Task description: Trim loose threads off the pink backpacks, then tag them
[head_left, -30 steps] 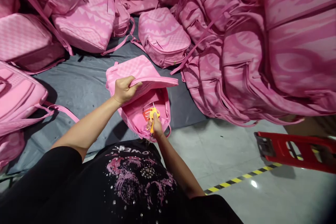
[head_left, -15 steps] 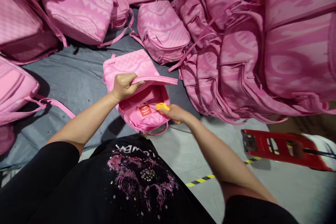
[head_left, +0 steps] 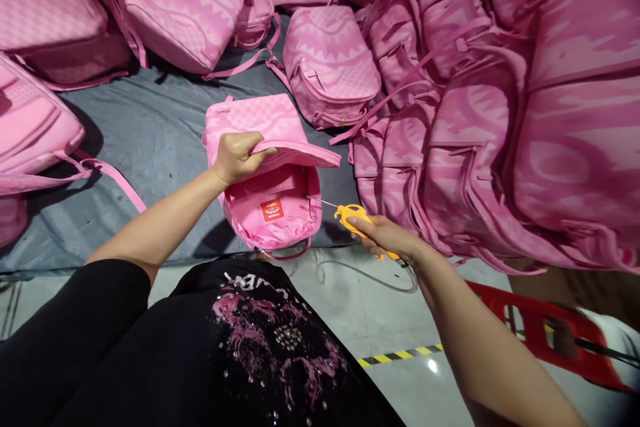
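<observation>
An open pink backpack [head_left: 273, 210] lies on a grey sheet [head_left: 145, 147] in front of me, its inside showing a small red label [head_left: 272, 209]. My left hand [head_left: 239, 155] is closed on the lifted front flap [head_left: 295, 150] and holds it up. My right hand [head_left: 385, 235] is closed round a yellow-handled tool [head_left: 351, 216] with a thin metal tip, held just right of the bag's opening. A thin cord runs from the tool across the floor.
Many pink backpacks are heaped behind and to the right [head_left: 500, 113], with more on the left [head_left: 35, 127]. A red plastic stool [head_left: 565, 340] stands at lower right on the grey floor, by a yellow-black tape line [head_left: 400, 353].
My right hand has pulled the yellow tool out of the bag's inside and swung it to the right, clear of the opening. My left hand keeps the flap raised.
</observation>
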A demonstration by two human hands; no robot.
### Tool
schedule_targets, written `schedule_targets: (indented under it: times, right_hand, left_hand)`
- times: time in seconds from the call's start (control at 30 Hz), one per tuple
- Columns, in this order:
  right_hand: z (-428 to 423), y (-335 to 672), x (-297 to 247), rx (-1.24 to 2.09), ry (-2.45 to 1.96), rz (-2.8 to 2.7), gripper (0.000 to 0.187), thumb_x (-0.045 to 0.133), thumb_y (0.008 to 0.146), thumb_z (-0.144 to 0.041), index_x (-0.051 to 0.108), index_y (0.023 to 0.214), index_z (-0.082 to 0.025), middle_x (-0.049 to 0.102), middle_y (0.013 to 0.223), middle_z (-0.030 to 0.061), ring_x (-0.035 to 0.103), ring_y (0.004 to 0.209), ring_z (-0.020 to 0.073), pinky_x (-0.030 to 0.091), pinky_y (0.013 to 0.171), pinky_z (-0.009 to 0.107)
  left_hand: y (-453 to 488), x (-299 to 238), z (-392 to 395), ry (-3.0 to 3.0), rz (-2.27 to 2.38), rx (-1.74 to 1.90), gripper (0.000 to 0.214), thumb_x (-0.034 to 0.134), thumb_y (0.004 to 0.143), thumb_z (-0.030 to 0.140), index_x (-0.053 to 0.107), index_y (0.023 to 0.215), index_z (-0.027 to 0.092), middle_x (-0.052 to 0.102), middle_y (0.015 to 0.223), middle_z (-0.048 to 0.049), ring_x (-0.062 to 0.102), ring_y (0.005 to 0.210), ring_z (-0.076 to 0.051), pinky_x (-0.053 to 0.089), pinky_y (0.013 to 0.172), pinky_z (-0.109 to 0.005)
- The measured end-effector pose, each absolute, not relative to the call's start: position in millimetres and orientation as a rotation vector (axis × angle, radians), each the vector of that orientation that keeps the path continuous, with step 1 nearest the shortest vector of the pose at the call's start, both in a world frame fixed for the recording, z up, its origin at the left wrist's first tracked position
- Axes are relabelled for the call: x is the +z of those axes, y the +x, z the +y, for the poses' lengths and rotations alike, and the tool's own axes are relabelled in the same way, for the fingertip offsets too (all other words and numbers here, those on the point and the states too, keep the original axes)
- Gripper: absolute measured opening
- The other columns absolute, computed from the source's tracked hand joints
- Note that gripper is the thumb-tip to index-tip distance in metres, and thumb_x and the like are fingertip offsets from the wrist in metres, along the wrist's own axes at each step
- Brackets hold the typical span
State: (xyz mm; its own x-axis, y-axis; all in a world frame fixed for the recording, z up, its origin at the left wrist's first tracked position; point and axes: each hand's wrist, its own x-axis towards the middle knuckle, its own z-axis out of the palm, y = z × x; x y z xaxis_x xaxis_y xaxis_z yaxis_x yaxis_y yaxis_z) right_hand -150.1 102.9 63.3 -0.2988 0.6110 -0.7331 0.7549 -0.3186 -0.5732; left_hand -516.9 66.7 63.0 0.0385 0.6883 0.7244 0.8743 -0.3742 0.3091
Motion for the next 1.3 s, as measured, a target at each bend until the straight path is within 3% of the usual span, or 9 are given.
schedule_targets:
  times: [0.43, 0.57, 0.73, 0.83, 0.93, 1.03, 1.1, 1.2, 1.3]
  right_hand:
    - [136, -142, 25, -2.03, 1.477, 1.8, 0.053, 0.057, 0.08, -0.071, 0.051, 0.079, -0.019, 0.031, 0.043, -0.0114, 0.028, 0.032, 0.0048, 0.036, 0.035, 0.02]
    - [140, -138, 28, -1.684, 1.342, 1.858, 0.048, 0.06, 0.082, -0.066, 0.049, 0.076, -0.02, 0.036, 0.043, -0.009, 0.031, 0.031, 0.0063, 0.028, 0.032, 0.02]
    - [141, -122, 32, -1.367, 1.299, 1.956, 0.042, 0.058, 0.084, -0.061, 0.051, 0.079, -0.02, 0.04, 0.045, -0.0073, 0.037, 0.03, 0.0099, 0.029, 0.032, 0.023]
    - [138, -111, 28, -1.362, 1.307, 2.02, 0.045, 0.056, 0.082, -0.065, 0.051, 0.078, -0.02, 0.04, 0.043, -0.0069, 0.037, 0.03, 0.0103, 0.029, 0.034, 0.024]
    - [137, -83, 20, -1.655, 1.398, 2.013, 0.053, 0.05, 0.079, -0.072, 0.052, 0.079, -0.019, 0.046, 0.044, -0.004, 0.045, 0.037, 0.0128, 0.038, 0.041, 0.025]
    - [135, -43, 5, -2.124, 1.47, 1.794, 0.055, 0.058, 0.075, -0.072, 0.059, 0.095, -0.02, 0.053, 0.057, -0.0026, 0.056, 0.051, 0.0166, 0.051, 0.056, 0.031]
    - [133, -29, -13, -2.335, 1.558, 1.664, 0.049, 0.064, 0.074, -0.065, 0.06, 0.099, -0.023, 0.057, 0.067, -0.0013, 0.062, 0.061, 0.0179, 0.055, 0.066, 0.034]
    - [130, -56, -44, -2.362, 1.781, 1.614, 0.047, 0.071, 0.068, -0.062, 0.06, 0.091, -0.023, 0.062, 0.077, 0.0031, 0.066, 0.069, 0.0204, 0.057, 0.069, 0.034]
    - [135, -134, -65, -2.244, 1.853, 1.817, 0.053, 0.062, 0.067, -0.072, 0.055, 0.084, -0.023, 0.065, 0.083, 0.007, 0.069, 0.083, 0.0242, 0.058, 0.068, 0.034]
  left_hand:
    - [-509, 66, 60, -1.818, -1.751, -1.232, 0.053, 0.041, 0.09, 0.063, 0.046, 0.06, 0.02, 0.038, 0.051, 0.0031, 0.041, 0.048, -0.012, 0.027, 0.053, -0.028]
    - [-503, 61, 51, -1.753, -1.819, -1.223, 0.052, 0.042, 0.09, 0.064, 0.047, 0.061, 0.02, 0.039, 0.052, 0.0029, 0.042, 0.049, -0.012, 0.027, 0.054, -0.028]
    - [-485, 57, 33, -1.774, -1.935, -1.188, 0.048, 0.045, 0.089, 0.059, 0.054, 0.065, 0.019, 0.047, 0.055, 0.0008, 0.048, 0.053, -0.013, 0.032, 0.056, -0.028]
    - [-469, 63, 7, -1.843, -2.113, -1.116, 0.042, 0.049, 0.088, 0.055, 0.063, 0.077, 0.017, 0.06, 0.067, -0.0036, 0.057, 0.064, -0.017, 0.04, 0.063, -0.029]
    - [-457, 59, -40, -2.176, -2.348, -1.035, 0.042, 0.061, 0.081, 0.056, 0.068, 0.103, 0.021, 0.07, 0.101, -0.0076, 0.064, 0.093, -0.023, 0.047, 0.084, -0.035]
    - [-462, 29, -88, -2.438, -2.636, -1.416, 0.067, 0.065, 0.074, 0.066, 0.057, 0.129, 0.029, 0.059, 0.136, -0.009, 0.056, 0.123, -0.028, 0.046, 0.099, -0.041]
    - [-473, -1, -105, -1.859, -2.904, -1.99, 0.077, 0.056, 0.077, 0.071, 0.045, 0.141, 0.03, 0.047, 0.149, -0.0115, 0.046, 0.135, -0.03, 0.046, 0.101, -0.042]
    - [-488, -43, -96, -0.729, -3.173, -2.329, 0.091, 0.055, 0.08, 0.066, 0.018, 0.153, 0.029, 0.028, 0.16, -0.0135, 0.034, 0.144, -0.031, 0.047, 0.102, -0.045]
    - [-488, -69, -61, -0.589, -3.304, -2.545, 0.103, 0.066, 0.074, 0.062, 0.011, 0.155, 0.032, 0.03, 0.16, -0.0099, 0.039, 0.142, -0.03, 0.047, 0.104, -0.046]
